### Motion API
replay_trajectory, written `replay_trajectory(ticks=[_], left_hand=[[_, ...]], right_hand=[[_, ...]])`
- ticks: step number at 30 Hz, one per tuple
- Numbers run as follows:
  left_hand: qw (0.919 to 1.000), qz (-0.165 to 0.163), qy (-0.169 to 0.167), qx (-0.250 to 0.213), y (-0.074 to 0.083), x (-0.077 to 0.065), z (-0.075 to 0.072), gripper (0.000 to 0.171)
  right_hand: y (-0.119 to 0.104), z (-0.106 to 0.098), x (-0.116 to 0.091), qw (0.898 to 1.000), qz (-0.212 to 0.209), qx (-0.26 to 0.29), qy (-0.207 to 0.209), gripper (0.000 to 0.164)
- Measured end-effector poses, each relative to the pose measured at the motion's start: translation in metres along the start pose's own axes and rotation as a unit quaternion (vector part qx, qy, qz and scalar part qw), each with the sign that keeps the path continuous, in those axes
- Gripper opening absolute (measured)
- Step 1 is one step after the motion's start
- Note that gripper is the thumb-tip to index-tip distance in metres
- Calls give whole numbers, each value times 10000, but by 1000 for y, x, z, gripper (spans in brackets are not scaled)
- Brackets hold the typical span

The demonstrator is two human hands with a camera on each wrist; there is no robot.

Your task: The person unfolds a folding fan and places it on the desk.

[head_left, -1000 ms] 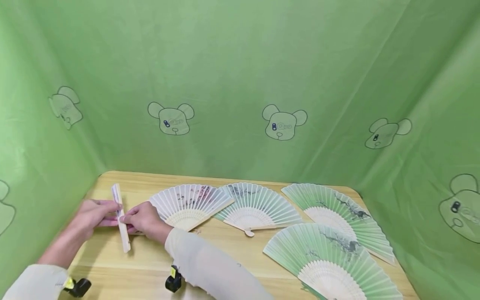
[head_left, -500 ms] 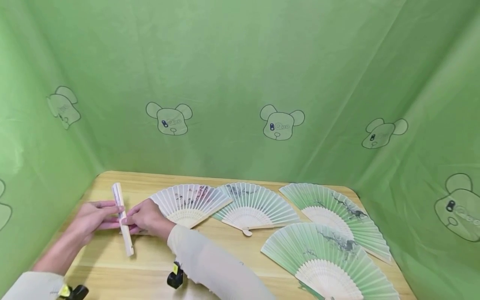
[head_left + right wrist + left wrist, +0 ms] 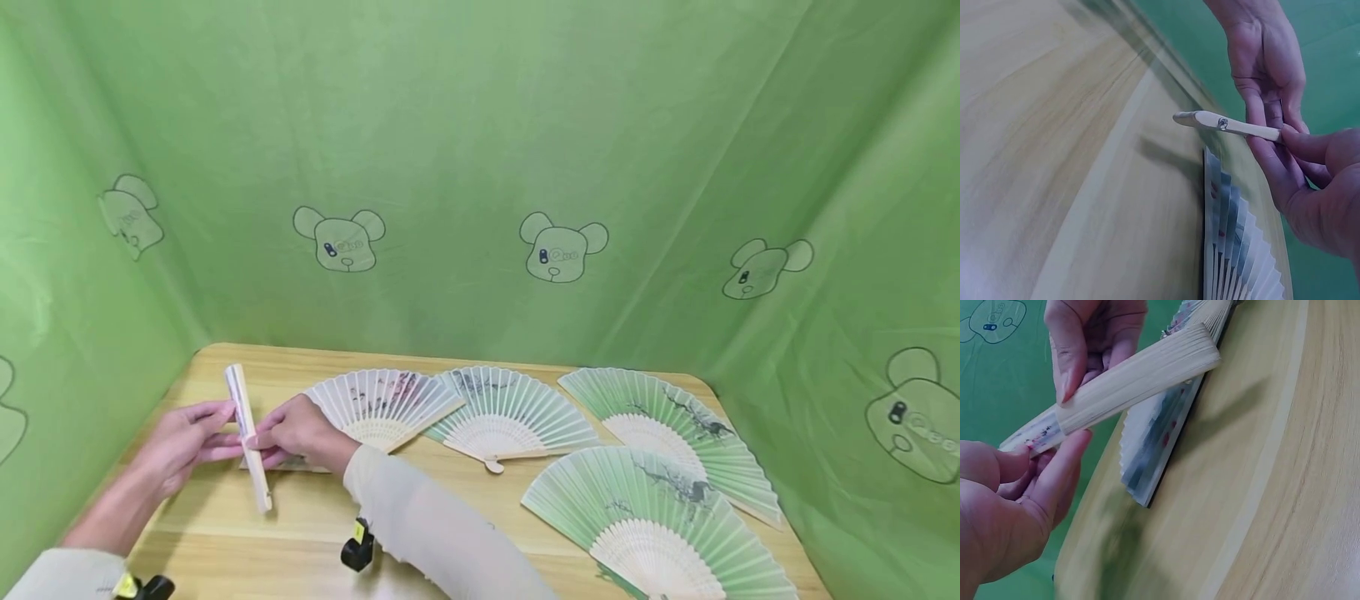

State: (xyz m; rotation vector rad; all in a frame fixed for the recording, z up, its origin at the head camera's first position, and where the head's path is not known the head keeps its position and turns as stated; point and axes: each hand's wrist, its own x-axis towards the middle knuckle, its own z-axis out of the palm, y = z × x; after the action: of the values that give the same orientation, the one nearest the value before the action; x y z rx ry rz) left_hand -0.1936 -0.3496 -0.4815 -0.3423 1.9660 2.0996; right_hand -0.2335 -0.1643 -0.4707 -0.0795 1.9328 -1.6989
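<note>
A folded hand fan (image 3: 251, 450), pale with printed paper at its far end, is held slanting above the table's left part. My left hand (image 3: 180, 446) pinches its paper end between thumb and fingers, plainest in the left wrist view, where the left hand (image 3: 1007, 519) is low. My right hand (image 3: 303, 433) grips the fan's middle from the right side. The bamboo sticks lie closed together in the left wrist view; the rivet end of the fan (image 3: 1222, 124) points away from both hands in the right wrist view. Below, a spread white fan with blossoms (image 3: 378, 404) is partly hidden by my right hand.
A pale green spread fan (image 3: 510, 417) touches the blossom fan's right edge. Two greener spread fans (image 3: 667, 417) overlap at the right. All lie on a wooden table (image 3: 247, 550), with a green curtain (image 3: 450, 125) round its back and sides.
The folded fan's near end has swung slightly to the right. My right hand has shifted a little right with it, and the left hand keeps its hold. The spread fans have not moved.
</note>
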Motion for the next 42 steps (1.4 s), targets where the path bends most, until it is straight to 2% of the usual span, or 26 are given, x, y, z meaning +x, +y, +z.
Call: replay_trajectory(ticks=[3, 4, 17, 22, 32, 42], left_hand=[[9997, 34, 2, -250, -2, 1, 0, 16], [9995, 70, -3, -294, -2, 2, 1, 11], [9974, 414, -97, -587, 5, 8, 12, 14], [9971, 410, -150, -631, 7, 10, 22, 15], [9971, 592, -321, -354, 16, 12, 44, 12], [9950, 749, -310, -581, 22, 15, 61, 9]], right_hand=[[0, -3, 0, 10000, -32, 68, -54, 9], [0, -4, 0, 9999, -52, 77, -61, 9], [-4, -21, -3, 9996, -264, 52, 93, 10], [-4, -33, -5, 9992, -370, 142, 35, 10], [-1, -57, -11, 9977, -469, 455, -157, 14], [-6, -75, -22, 9967, -350, 697, -206, 14]])
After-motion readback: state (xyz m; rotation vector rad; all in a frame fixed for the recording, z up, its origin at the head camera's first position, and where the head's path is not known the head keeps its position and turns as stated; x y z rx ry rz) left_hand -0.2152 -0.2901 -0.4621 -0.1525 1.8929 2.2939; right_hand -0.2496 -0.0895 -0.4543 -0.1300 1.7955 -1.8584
